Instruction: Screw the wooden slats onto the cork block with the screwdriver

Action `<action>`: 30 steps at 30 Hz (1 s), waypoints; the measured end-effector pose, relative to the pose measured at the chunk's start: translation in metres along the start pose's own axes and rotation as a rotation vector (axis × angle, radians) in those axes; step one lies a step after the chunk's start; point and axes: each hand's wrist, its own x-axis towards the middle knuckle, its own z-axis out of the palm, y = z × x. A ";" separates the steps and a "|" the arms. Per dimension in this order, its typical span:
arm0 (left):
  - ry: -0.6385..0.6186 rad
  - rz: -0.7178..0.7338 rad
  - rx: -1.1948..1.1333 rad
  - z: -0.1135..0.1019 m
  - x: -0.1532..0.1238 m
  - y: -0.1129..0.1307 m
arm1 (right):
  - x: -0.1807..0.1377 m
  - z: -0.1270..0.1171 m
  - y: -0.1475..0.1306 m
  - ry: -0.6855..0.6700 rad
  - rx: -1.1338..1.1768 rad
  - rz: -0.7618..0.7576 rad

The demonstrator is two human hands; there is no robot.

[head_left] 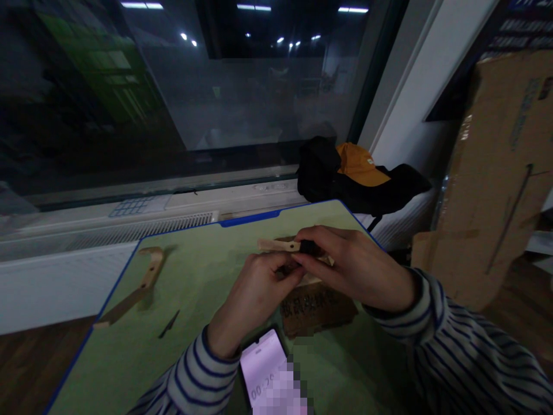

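Both hands meet over the middle of a green table (203,323). My left hand (254,291) is curled, its fingertips pinching at a small wooden piece (276,245) that sticks out to the left. My right hand (349,265) is closed over the same wooden assembly, its thumb and forefinger pressing a small dark part (307,246) against it. Below the hands lies a brown wooden block (317,311) with printed characters. Most of the held assembly is hidden by the fingers.
A bent wooden bracket (140,285) and a thin dark tool (169,324) lie on the table's left. A phone (270,369) showing a timer rests near me. A black bag with an orange cap (360,167) sits on the sill; cardboard boxes (496,173) stand to the right.
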 end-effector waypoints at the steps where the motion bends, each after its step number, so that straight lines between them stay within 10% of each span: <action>1: -0.004 0.004 0.004 0.000 0.000 0.000 | 0.000 0.000 0.000 0.008 -0.008 0.005; 30: 0.045 0.036 0.004 0.005 0.000 -0.004 | 0.003 0.002 0.001 0.002 -0.068 -0.031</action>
